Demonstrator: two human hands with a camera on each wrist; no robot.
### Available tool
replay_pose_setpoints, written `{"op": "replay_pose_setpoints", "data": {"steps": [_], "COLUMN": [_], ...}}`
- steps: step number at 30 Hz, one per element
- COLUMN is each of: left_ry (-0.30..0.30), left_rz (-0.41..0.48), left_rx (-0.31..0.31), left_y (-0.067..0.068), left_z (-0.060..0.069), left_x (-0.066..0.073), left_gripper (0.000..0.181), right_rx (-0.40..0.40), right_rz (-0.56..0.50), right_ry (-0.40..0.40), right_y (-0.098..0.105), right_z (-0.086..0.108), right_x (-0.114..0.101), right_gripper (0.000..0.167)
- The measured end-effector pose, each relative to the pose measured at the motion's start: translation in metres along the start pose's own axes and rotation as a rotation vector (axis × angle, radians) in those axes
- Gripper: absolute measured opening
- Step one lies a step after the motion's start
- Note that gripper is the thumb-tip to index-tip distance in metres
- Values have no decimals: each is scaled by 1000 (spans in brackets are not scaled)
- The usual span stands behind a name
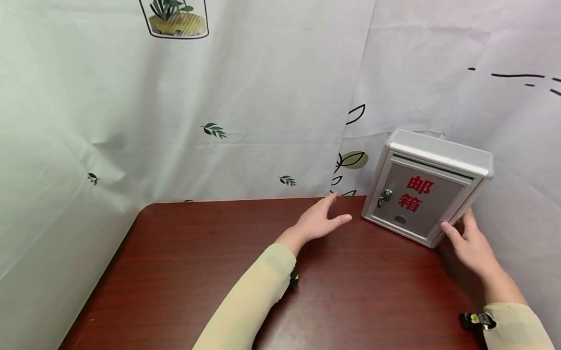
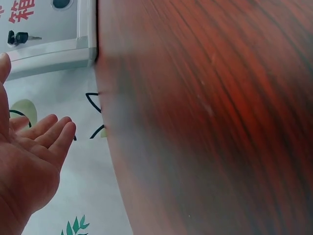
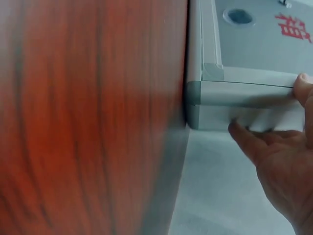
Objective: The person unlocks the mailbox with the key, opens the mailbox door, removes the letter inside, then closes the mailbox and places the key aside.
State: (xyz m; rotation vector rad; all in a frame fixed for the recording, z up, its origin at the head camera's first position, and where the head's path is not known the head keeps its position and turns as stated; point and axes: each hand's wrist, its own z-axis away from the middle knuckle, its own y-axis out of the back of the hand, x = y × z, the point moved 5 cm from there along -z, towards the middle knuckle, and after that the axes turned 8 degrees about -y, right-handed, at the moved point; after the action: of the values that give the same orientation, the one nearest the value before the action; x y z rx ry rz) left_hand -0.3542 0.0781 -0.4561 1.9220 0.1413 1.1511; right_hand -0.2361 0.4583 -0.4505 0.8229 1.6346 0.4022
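A silver-grey metal mailbox point(image 1: 427, 189) with red characters stands upright, turned at an angle, at the table's back right corner. A key sits in the lock point(image 1: 387, 193) on its door. My right hand point(image 1: 474, 247) holds its right side, thumb at the front edge and fingers around the side, also seen in the right wrist view point(image 3: 288, 166). To the left of the mailbox, my left hand point(image 1: 316, 220) is held out with fingers spread, touching nothing. In the left wrist view the left hand point(image 2: 34, 161) is apart from the mailbox point(image 2: 49, 54).
The reddish-brown wooden table point(image 1: 196, 283) runs along a white fabric wall point(image 1: 257, 82) printed with leaves and a jar. More fabric point(image 1: 533, 158) hangs close behind and to the right of the mailbox. Both wrists have dark straps.
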Motion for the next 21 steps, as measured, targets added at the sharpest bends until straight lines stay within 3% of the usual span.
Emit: {"op": "replay_pose_setpoints", "data": {"steps": [9, 15, 21], "left_ry": [-18, -41, -67], "left_rz": [32, 101, 172], "left_rx": [-11, 17, 45], "left_y": [-5, -6, -11], "left_z": [-3, -6, -12], "left_x": [6, 9, 15], "left_gripper": [97, 96, 83], "right_rx": [-28, -16, -31], "right_rz": [105, 96, -6], "right_ry": [-12, 25, 77], "right_y": [-2, -5, -10], "right_z": [-1, -1, -3], "right_x": [-1, -6, -12], "right_gripper": [39, 31, 36]}}
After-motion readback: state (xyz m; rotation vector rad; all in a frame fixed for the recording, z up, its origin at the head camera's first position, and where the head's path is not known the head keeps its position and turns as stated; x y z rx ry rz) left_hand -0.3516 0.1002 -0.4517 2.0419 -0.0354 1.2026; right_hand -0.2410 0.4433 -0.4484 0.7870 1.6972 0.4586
